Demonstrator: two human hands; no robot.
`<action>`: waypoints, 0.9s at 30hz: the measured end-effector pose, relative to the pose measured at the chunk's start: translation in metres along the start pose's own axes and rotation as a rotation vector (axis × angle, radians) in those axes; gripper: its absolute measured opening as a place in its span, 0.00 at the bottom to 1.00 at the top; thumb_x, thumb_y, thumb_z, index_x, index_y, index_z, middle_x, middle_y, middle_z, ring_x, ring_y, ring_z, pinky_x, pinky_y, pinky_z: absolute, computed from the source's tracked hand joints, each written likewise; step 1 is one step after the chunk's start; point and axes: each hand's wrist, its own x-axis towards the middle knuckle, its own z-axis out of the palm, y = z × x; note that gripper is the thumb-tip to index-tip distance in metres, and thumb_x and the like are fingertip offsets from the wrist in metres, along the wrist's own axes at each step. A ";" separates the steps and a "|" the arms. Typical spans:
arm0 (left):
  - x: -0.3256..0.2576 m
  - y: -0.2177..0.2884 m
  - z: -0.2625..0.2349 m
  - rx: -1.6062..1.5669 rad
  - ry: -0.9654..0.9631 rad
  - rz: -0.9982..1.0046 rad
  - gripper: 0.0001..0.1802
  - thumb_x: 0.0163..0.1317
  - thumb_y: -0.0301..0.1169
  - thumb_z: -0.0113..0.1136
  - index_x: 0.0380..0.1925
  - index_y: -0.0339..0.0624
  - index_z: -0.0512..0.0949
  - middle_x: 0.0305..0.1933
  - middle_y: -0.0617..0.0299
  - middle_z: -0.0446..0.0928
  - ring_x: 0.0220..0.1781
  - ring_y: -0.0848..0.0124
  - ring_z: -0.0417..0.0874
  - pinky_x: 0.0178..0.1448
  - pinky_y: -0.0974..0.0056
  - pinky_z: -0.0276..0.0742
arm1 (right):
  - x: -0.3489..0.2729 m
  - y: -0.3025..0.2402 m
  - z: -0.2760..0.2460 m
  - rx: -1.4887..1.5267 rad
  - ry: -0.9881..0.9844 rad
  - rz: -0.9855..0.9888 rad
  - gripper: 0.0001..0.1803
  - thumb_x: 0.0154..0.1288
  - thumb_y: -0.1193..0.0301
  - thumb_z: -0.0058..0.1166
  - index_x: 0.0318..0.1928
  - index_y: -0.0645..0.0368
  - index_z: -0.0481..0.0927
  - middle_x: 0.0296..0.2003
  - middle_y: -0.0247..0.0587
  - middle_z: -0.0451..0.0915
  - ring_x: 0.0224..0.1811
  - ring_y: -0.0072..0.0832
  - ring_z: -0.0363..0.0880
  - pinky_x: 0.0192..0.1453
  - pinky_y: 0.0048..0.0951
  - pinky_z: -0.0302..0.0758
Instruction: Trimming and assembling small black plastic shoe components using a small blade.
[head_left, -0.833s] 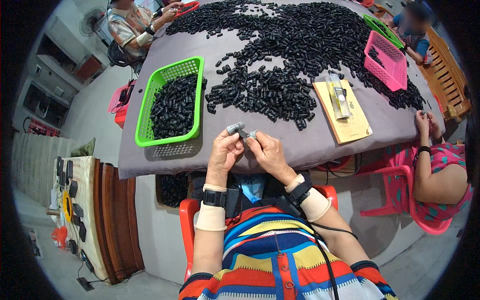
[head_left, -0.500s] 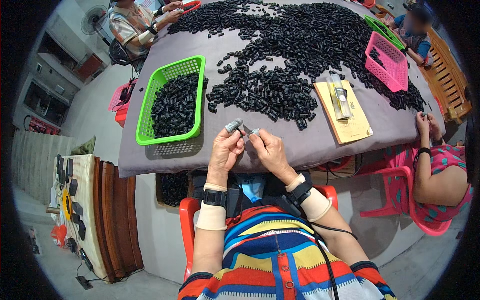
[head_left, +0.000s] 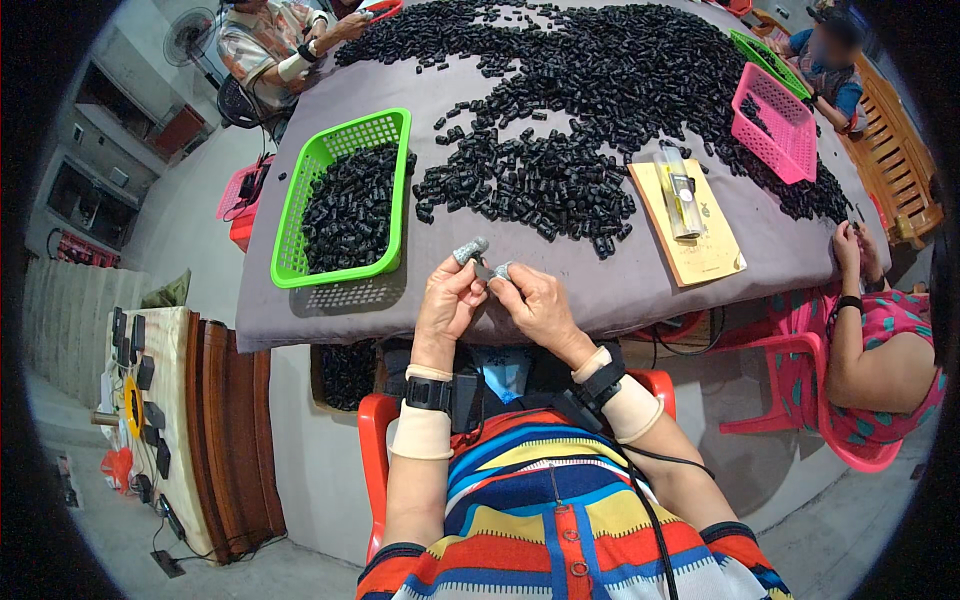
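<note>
Both hands, left hand (head_left: 447,300) and right hand (head_left: 530,300), pinch a tiny black part (head_left: 483,268); the finished ones likely go in the green basket (head_left: 300,200) at ten o'clock.

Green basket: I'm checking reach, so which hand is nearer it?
Left. The left hand sits just right of the green basket; the right hand lies farther right, beyond the left.

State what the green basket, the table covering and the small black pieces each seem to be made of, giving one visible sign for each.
Green rectangular mesh basket: likely moulded plastic, given its bright uniform colour and regular lattice walls.
Grey table covering: seemingly cloth, matt, draping softly over the edge.
Small black cylindrical pieces: probably plastic or rubber, with a dull sheen; too small to tell which.
</note>
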 end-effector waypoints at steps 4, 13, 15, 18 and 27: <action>0.001 -0.001 -0.004 0.020 -0.023 -0.003 0.17 0.61 0.24 0.53 0.52 0.36 0.71 0.36 0.60 0.77 0.25 0.80 0.71 0.27 0.79 0.68 | 0.001 -0.002 0.001 -0.007 -0.028 0.010 0.13 0.61 0.65 0.51 0.26 0.61 0.71 0.22 0.48 0.73 0.25 0.46 0.74 0.26 0.39 0.67; 0.000 0.002 0.002 0.049 -0.003 -0.024 0.15 0.62 0.24 0.51 0.50 0.36 0.73 0.28 0.66 0.75 0.23 0.80 0.72 0.24 0.77 0.67 | 0.002 -0.004 0.001 -0.040 -0.007 0.014 0.13 0.61 0.65 0.51 0.25 0.61 0.70 0.23 0.47 0.73 0.25 0.46 0.74 0.25 0.39 0.67; -0.001 0.003 0.002 0.043 -0.014 -0.029 0.16 0.62 0.24 0.52 0.50 0.36 0.73 0.29 0.66 0.75 0.24 0.80 0.72 0.25 0.77 0.67 | 0.002 -0.003 0.002 -0.042 -0.008 0.014 0.13 0.61 0.65 0.51 0.25 0.61 0.70 0.22 0.47 0.73 0.25 0.46 0.74 0.25 0.40 0.67; -0.001 0.003 0.003 0.036 -0.014 -0.037 0.16 0.62 0.24 0.52 0.50 0.36 0.73 0.29 0.65 0.75 0.24 0.79 0.72 0.25 0.76 0.68 | 0.002 -0.003 0.002 -0.050 -0.010 0.012 0.14 0.61 0.65 0.51 0.25 0.61 0.70 0.22 0.47 0.73 0.25 0.46 0.74 0.25 0.40 0.67; 0.000 0.004 0.000 0.020 -0.013 -0.071 0.15 0.60 0.24 0.52 0.48 0.35 0.73 0.33 0.63 0.76 0.26 0.80 0.72 0.29 0.76 0.70 | 0.002 -0.003 0.003 -0.058 -0.004 0.002 0.13 0.61 0.65 0.51 0.25 0.61 0.70 0.22 0.47 0.73 0.24 0.45 0.74 0.25 0.40 0.67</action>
